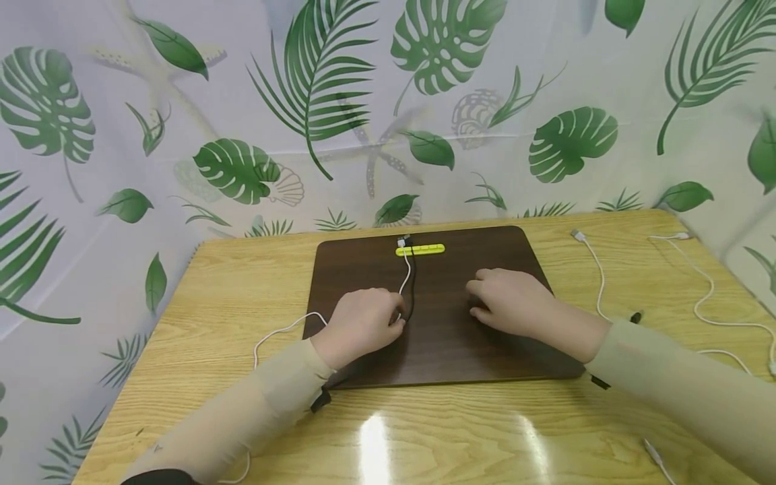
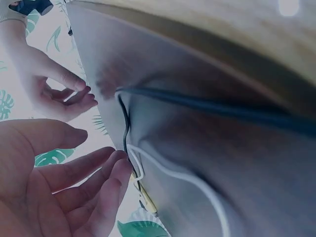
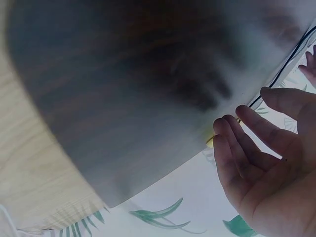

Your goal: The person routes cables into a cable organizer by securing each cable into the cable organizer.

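Observation:
A dark brown board [image 1: 461, 350] lies on the wooden table. Near its far edge sits a yellow cable clip strip [image 1: 429, 249], with a white cable [image 1: 409, 269] and a black cable [image 1: 414, 286] at its left end. My left hand [image 1: 364, 322] hovers over the board's left half, right beside both cables. Its thumb and fingers are parted with nothing between them in the left wrist view, and the fingertips overlap the cables there. Over the right half is my right hand [image 1: 512, 301], fingers loosely bent and holding nothing.
More white cables lie to the right: one USB cable [image 1: 597, 263] beside the board, another cable [image 1: 706, 296] near the far right corner, and a white plug [image 1: 653, 451] at the front. A leaf-patterned cloth [image 1: 485, 175] hangs behind the wooden table [image 1: 242, 269].

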`<act>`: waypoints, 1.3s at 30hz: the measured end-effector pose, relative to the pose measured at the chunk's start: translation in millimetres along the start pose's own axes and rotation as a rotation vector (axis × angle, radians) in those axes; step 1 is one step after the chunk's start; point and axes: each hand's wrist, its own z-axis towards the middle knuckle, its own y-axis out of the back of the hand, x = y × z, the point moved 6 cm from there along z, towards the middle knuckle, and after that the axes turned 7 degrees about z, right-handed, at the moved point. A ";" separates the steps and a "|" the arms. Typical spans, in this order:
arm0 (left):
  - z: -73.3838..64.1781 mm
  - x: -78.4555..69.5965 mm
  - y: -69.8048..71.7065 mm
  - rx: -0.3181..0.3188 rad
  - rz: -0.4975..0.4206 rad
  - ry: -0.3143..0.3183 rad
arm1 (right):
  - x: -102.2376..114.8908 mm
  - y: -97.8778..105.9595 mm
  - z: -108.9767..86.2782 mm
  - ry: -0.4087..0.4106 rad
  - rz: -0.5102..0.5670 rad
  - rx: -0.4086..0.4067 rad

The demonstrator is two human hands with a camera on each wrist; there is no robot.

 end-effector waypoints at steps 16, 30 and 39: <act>14.5 -1.3 -1.4 -0.023 0.014 0.025 | -33.1 2.5 -19.7 -0.073 0.061 -0.016; 25.7 -10.7 -1.2 -0.015 -0.027 0.038 | -64.9 7.9 -36.3 -0.137 0.100 0.021; 37.6 -21.4 -0.3 0.007 -0.054 0.008 | -86.0 10.7 -51.4 -0.178 0.124 0.048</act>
